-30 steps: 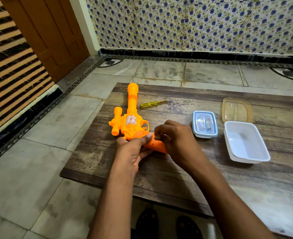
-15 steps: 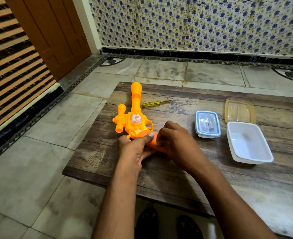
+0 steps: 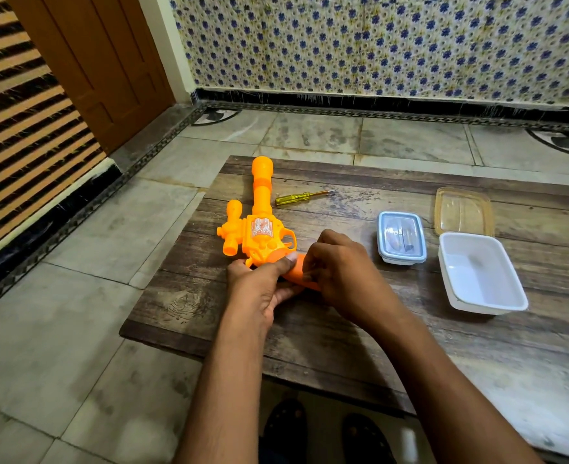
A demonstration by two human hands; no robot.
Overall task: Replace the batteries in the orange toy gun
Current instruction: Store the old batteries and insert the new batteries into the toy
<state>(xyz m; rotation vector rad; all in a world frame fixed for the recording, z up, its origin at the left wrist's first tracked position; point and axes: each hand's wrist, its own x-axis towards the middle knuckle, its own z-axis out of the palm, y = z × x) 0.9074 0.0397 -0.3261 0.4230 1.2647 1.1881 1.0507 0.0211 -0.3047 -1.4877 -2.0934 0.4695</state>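
Orange toy gun has barely shifted on the table; left hand still grips its handle, right hand keeps pinching there, compartment work unfinished.

Lighting: soft, even, moderately bright indoor light; source not visible. Shadows: faint, diffuse, beneath the forearms on the near table. Glare: pale sheen on the table's near right corner. Distortion: wide-angle bending of floor lines at left edge. Focus: sharp centrally; near bottom edge blurred.
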